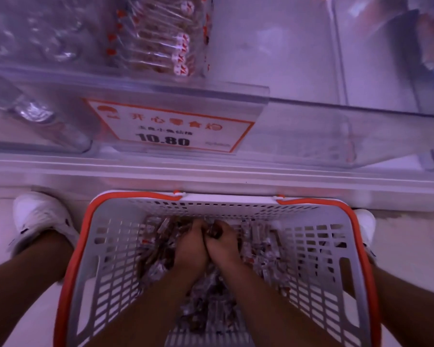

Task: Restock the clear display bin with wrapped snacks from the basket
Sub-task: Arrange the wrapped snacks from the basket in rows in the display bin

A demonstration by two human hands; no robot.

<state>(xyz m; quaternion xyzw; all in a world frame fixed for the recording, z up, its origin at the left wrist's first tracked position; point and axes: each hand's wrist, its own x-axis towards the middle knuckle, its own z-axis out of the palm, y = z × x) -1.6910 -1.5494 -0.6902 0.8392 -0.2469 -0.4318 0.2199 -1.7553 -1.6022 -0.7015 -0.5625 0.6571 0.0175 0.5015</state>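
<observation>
the basket (115, 246) is pale grey, its walls a lattice of small rectangular slots, and an orange-red band runs round its rim. the wrapped snacks (158, 266) heaped inside are a mottle of dark brown and silvery clear film with small red flecks. the display bin (298, 136) above is clear and colourless, washed with a violet cast. its price card (171, 126) is white with an orange border, orange characters and black numerals. the packets (158, 38) standing in that bin are clear over brown, marked in red and white. both shoes (39, 216) are white, and the floor (0, 236) is pale cream.
</observation>
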